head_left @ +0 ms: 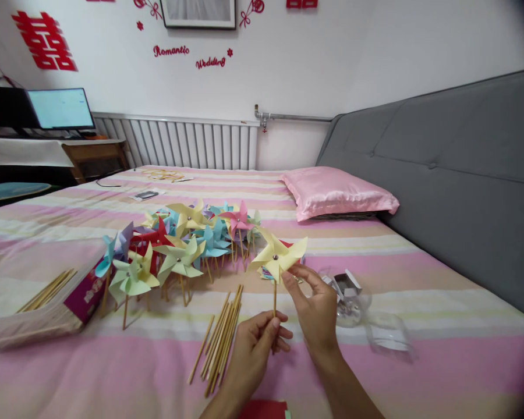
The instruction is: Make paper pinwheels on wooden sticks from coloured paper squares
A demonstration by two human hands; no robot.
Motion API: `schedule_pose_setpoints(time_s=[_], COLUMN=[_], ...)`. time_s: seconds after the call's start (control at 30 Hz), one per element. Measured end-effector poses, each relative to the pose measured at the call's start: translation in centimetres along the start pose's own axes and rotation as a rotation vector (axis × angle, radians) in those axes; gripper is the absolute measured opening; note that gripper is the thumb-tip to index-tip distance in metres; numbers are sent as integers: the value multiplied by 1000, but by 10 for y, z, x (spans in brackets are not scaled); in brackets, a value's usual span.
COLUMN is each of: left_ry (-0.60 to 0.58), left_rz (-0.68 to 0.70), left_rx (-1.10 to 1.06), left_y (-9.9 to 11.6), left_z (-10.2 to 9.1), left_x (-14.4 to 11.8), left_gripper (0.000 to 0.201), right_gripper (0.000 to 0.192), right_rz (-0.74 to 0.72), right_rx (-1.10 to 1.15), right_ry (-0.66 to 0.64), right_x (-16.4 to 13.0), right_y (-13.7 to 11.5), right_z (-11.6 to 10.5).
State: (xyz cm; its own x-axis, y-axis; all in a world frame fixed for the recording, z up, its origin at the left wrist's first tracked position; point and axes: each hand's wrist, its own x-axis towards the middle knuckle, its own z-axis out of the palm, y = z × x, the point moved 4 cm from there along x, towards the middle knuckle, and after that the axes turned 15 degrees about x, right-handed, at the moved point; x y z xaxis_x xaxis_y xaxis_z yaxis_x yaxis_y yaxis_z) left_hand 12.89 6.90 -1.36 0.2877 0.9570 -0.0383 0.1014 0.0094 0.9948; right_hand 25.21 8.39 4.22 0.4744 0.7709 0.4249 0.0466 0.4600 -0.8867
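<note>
Your left hand (255, 343) has its grip closed round the wooden stick of the yellow pinwheel (278, 256), held upright just right of the pinwheel pile (179, 244) on the bed (419, 279), while your right hand (317, 308) pinches a blade, fingertips hiding its edge.

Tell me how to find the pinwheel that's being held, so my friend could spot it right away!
Start at the striped bed, where a bunch of pinwheels lies in the middle. Just right of it, the left hand grips a wooden stick and the right hand touches the blades. That yellow pinwheel is the only one held upright off the bed.
</note>
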Motion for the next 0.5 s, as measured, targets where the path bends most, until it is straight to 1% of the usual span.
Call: schedule_pose_setpoints(time_s=[0.13,0.33,0.5], left_ry=[-3,-9,-9], left_rz=[9,6,6], left_rx=[13,23,35], left_y=[-1,0,1], left_z=[1,1,1], left_x=[0,0,-1], left_gripper=[34,34,35], right_gripper=[25,24,22], right_rz=[16,-11,-2], right_rx=[-46,-42,-45], right_ry=[40,42,71], right_x=[0,1,2], right_y=[1,0,0], right_z=[-2,-1,-4])
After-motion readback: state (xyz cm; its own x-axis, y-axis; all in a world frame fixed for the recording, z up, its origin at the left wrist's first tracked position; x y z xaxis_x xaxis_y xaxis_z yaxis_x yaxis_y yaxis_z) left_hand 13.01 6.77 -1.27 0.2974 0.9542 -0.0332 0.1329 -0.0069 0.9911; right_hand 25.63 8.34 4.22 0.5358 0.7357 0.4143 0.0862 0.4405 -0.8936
